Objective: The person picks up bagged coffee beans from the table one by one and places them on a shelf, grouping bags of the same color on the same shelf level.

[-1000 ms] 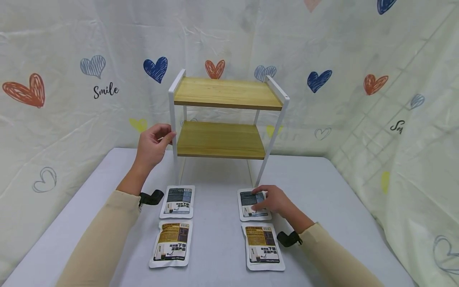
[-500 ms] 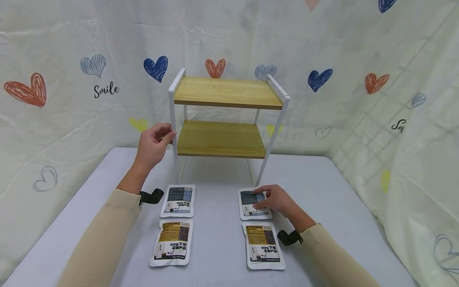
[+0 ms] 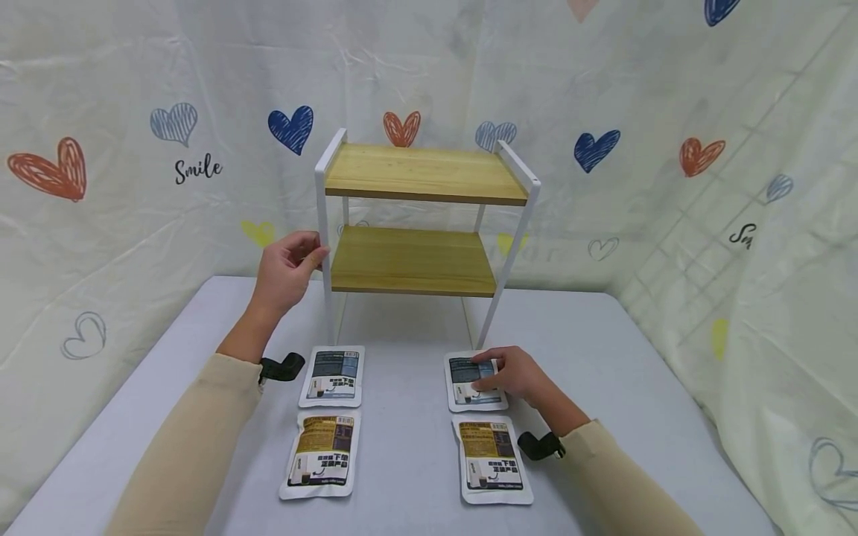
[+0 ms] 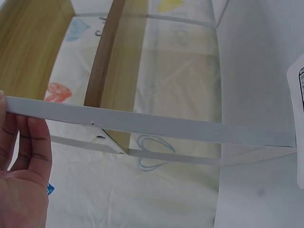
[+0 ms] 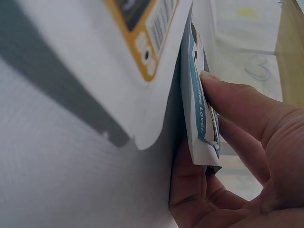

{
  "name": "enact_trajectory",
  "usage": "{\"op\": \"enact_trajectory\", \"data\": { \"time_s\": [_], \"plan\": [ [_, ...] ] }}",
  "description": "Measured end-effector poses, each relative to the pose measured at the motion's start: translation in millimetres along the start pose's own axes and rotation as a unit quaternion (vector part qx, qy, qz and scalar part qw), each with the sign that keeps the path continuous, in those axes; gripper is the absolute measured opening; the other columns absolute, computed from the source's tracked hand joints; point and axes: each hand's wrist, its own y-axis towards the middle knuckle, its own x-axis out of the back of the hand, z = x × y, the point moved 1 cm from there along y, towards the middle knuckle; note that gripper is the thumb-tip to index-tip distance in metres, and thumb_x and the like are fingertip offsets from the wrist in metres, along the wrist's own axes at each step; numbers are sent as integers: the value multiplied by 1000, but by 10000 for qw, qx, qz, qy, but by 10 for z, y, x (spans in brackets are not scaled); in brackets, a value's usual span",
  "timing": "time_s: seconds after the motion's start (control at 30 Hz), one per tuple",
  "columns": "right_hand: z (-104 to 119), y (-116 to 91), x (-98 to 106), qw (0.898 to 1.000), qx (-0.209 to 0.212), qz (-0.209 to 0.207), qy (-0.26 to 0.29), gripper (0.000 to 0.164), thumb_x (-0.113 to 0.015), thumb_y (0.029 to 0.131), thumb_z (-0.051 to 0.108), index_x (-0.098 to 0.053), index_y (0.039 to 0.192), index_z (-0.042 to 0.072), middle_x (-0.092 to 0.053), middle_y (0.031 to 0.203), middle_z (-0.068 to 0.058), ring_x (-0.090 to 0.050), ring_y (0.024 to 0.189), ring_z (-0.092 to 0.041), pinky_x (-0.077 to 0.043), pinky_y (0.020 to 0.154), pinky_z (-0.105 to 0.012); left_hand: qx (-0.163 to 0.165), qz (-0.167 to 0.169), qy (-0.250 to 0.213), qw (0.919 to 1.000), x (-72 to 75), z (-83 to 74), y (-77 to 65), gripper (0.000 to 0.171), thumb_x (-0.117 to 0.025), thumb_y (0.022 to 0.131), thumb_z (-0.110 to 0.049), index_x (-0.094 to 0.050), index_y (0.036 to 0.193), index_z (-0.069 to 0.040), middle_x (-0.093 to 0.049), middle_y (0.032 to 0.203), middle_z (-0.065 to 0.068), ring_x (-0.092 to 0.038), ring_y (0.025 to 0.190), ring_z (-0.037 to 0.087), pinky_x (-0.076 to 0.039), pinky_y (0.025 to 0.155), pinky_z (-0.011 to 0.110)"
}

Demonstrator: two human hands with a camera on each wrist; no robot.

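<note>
My left hand [image 3: 284,269] grips the left front post [image 3: 325,246] of a small two-tier shelf rack [image 3: 429,175]. In the left wrist view the fingers curl behind that white post near the rack's upper part. My right hand [image 3: 518,374] holds a flat white pouch with a blue label [image 3: 469,398] on the table. The right wrist view shows the thumb on the pouch's printed face and fingers curled in at its edge; the lettering there includes "coffee Lover". Another blue-labelled pouch [image 3: 333,377] lies below the left post.
Two pouches with brown-and-gold labels, a left one [image 3: 322,455] and a right one [image 3: 494,461], lie nearer the front of the white-covered table [image 3: 405,447]. A heart-printed curtain [image 3: 221,193] hangs behind the rack and along the right side.
</note>
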Motion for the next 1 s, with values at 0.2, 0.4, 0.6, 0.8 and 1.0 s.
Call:
{"op": "enact_trajectory", "data": {
  "time_s": [0.2, 0.4, 0.6, 0.8, 1.0],
  "plan": [
    [-22, 2, 3, 9999, 108, 21, 34, 48, -93, 74, 25, -78, 119, 22, -59, 101, -10, -53, 93, -24, -41, 65, -30, -11, 43, -24, 10000, 4, 3, -1, 28, -68, 99, -26, -71, 119, -7, -71, 108, 19, -65, 85, 16, -57, 78, 14],
    [-46, 5, -6, 9998, 187, -8, -34, 48, -93, 74, 27, -78, 120, 22, -61, 103, -10, -53, 94, -24, -41, 65, -30, -28, 47, -27, 10000, 7, 2, 8, 29, -68, 99, -27, -72, 120, -7, -72, 108, 16, -65, 86, 18, -57, 78, 14],
    [-61, -5, -10, 9999, 163, -11, 44, 48, -93, 75, 28, -77, 121, 24, -64, 117, -11, -55, 102, -26, -46, 73, -31, -12, 41, 1, 10000, 14, 10, 10, 28, -68, 99, -26, -72, 121, -8, -72, 109, 16, -66, 86, 18, -57, 78, 15],
    [-75, -18, -2, 9995, 216, -2, 210, 49, -92, 77, 29, -76, 123, 24, -65, 129, -13, -58, 108, -28, -54, 85, -37, -32, 58, -59, 10000, 9, 12, 19, 30, -69, 99, -26, -72, 121, -7, -72, 111, 18, -67, 86, 14, -58, 80, 16],
    [-81, -20, 7, 9990, 194, 4, 406, 49, -92, 76, 31, -77, 122, 23, -65, 133, -13, -58, 110, -27, -54, 87, -37, -2, 41, -58, 10000, 13, 9, 17, 30, -69, 98, -26, -72, 120, -7, -74, 107, 9, -67, 86, 13, -58, 80, 16]
  ]
}}
